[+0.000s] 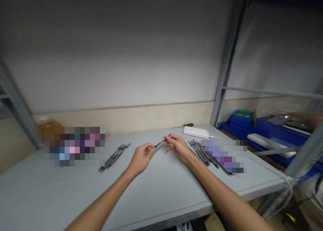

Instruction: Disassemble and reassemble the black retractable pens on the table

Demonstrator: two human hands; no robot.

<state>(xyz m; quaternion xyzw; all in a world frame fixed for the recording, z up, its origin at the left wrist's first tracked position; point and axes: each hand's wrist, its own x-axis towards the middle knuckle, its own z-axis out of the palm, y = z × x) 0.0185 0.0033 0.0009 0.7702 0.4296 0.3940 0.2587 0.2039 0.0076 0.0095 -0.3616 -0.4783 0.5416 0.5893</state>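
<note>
I see the left hand pinching the nearer end of a slim, dark pen-like rod, which bridges the gap to the right hand, whose fingertips pinch the farther end. Its long axis slants rightward and away from the left hand. Similar rods lie bunched left of the left hand and right of the right hand. Beyond the right hand sit a white oblong case and, farther back, a screwdriver.

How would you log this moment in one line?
Left hand: holds pen-like stick | Right hand: holds its other end | Left stick group: on table | Right stick group: on table
</note>
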